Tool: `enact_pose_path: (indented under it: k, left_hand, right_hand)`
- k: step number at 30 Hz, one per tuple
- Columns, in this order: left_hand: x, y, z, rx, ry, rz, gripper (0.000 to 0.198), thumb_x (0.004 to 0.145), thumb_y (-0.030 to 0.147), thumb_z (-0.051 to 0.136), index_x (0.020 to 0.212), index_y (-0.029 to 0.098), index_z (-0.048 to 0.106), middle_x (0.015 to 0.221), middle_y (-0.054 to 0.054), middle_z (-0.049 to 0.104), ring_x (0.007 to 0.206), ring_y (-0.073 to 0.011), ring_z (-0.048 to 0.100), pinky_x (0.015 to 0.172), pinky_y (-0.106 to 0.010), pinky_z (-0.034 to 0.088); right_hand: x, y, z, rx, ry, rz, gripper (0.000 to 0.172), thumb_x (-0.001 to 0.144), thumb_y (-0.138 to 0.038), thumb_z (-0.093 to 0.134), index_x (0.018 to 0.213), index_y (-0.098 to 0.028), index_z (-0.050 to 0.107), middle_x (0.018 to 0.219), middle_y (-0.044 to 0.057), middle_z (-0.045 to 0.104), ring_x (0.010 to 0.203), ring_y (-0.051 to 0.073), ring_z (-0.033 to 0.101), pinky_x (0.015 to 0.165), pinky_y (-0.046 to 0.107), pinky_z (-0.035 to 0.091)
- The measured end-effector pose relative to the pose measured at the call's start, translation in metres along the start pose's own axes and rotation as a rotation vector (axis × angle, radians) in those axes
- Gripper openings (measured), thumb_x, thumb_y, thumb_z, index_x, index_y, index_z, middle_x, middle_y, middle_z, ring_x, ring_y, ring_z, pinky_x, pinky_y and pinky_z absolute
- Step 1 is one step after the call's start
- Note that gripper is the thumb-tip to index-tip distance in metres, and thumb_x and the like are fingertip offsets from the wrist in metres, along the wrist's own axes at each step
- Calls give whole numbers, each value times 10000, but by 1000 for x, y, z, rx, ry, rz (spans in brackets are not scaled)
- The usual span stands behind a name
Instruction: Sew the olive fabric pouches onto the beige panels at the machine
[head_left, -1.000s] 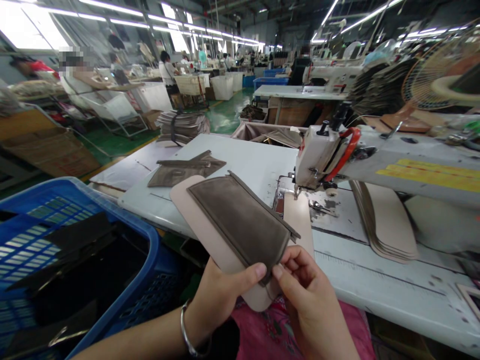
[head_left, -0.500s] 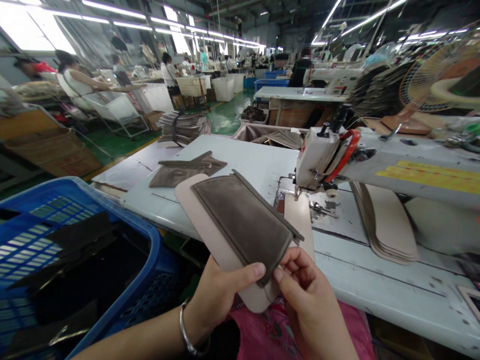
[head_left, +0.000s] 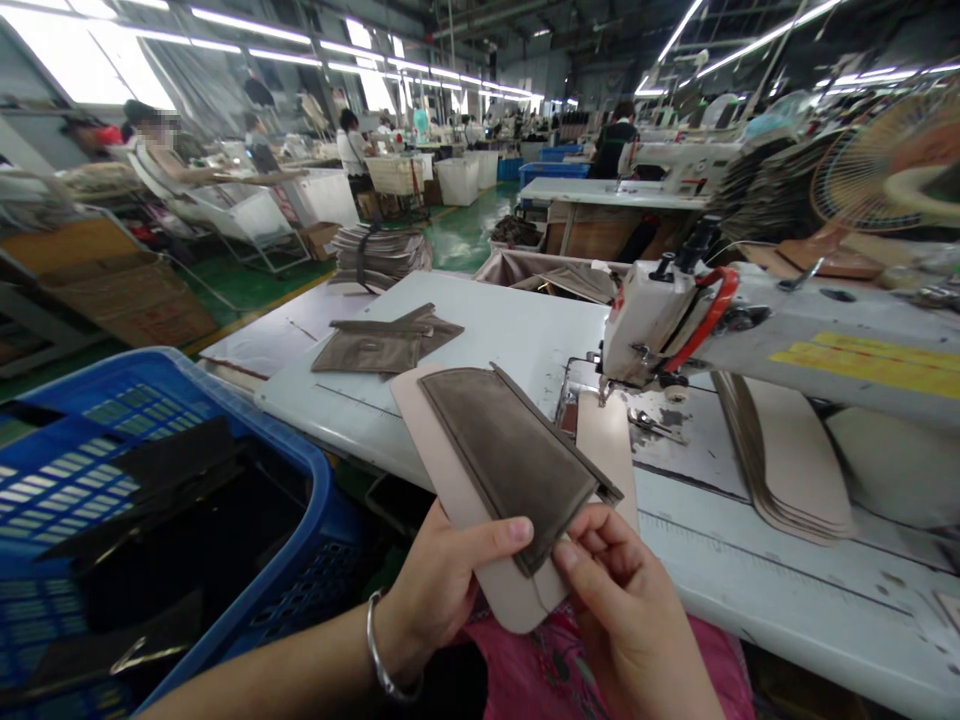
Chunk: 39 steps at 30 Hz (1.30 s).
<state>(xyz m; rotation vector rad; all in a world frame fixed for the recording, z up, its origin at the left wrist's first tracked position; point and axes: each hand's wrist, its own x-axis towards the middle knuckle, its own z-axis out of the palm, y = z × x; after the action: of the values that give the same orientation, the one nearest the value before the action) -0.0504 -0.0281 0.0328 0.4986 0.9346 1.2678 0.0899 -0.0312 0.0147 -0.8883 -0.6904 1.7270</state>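
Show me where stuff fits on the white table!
Free: white tabletop between overlapping flat brown pieces and the white metal sewing machine; also the front strip beside stacked rounded beige panels. Crowded: under the machine, where another beige panel lies.

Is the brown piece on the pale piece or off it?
On: the brown piece lies over the pale piece, whose edge sticks out past it.

Table (head_left: 517,310) bears sewing machine (head_left: 757,338), brown pieces (head_left: 367,350), beige panels (head_left: 799,450).

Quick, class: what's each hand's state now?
Left hand: closed, holding flat beige panel and brown leather-like piece.
Right hand: closed, pinching that piece's lower edge.
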Motion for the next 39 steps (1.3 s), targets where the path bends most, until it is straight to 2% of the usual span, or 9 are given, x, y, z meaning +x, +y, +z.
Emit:
enact_pose_path:
  k: [5, 12, 17, 20, 22, 24, 27, 30, 39]
  left_hand:
    - [0, -1, -2, 9, -11, 5, 472, 659, 175, 798, 1098, 109, 637, 957, -96, 713, 822, -226, 669, 737, -320, 556]
    - [2, -4, -8, 93, -104, 69, 426, 730, 150, 758, 1133, 113, 624, 1048, -104, 696, 911, -219, 650, 843, -338, 528]
    - [5, 1, -8, 46, -147, 55, 415, 719, 136, 756, 1116, 115, 637, 1040, -104, 703, 899, -216, 656, 816, -326, 537]
    - [10, 13, -9, 11, -170, 4, 493, 673, 131, 778, 1144, 122, 630, 1072, -114, 697, 904, -233, 662, 813, -341, 540]
    - [13, 24, -9, 24, -217, -26, 513, 649, 123, 785, 1141, 120, 638, 1078, -119, 697, 882, -233, 668, 804, -340, 539]
    - [16, 36, -9, 56, -292, -58, 500, 642, 104, 779, 1125, 117, 653, 1080, -120, 698, 873, -228, 671, 806, -327, 535]
    - [19, 50, -9, 63, -407, -108, 499, 649, 75, 750, 1137, 115, 654, 1094, -122, 690, 922, -228, 664, 834, -313, 524]
    - [20, 56, -8, 38, -438, -147, 478, 661, 82, 712, 1135, 98, 656, 1048, -131, 698, 874, -220, 671, 785, -301, 536]
    - [18, 52, -10, -10, -402, -197, 413, 619, 113, 688, 1028, 63, 692, 879, -130, 711, 721, -190, 656, 669, -276, 531]
  right_hand:
    - [-1, -2, -1, 10, -40, 20, 257, 747, -321, 775, 845, -219, 561, 807, 9, 587, 720, 138, 508, 662, 239, 424]
    - [3, 4, 3, -20, -6, -68, 239, 755, -328, 759, 825, -223, 556, 723, -20, 520, 618, 118, 446, 540, 203, 361]
    - [4, 5, -1, -82, -20, -100, 240, 779, -339, 745, 833, -217, 546, 778, -10, 561, 694, 118, 505, 624, 207, 427]
    - [-1, -8, -9, -359, -27, -144, 190, 815, -352, 708, 853, -219, 578, 786, -2, 598, 706, 135, 561, 628, 227, 470]
    - [-4, -21, -14, -732, 17, -340, 111, 858, -323, 660, 898, -229, 617, 790, 2, 620, 686, 139, 578, 602, 229, 479]
    - [-3, -36, -18, -1091, 25, -698, 94, 877, -243, 623, 969, -247, 645, 863, 10, 638, 744, 149, 592, 662, 255, 491]
    - [5, -52, -15, -1386, -140, -1127, 282, 872, -110, 556, 1116, -232, 631, 1146, 59, 606, 1066, 221, 548, 902, 366, 449]
    - [17, -53, -10, -1458, -295, -1185, 362, 874, -65, 526, 1219, -167, 566, 1296, 107, 521, 1190, 241, 473, 955, 398, 426]
    - [19, -50, 4, -1347, -366, -1461, 231, 857, -54, 581, 1038, -180, 651, 908, 75, 650, 797, 171, 600, 677, 307, 517]
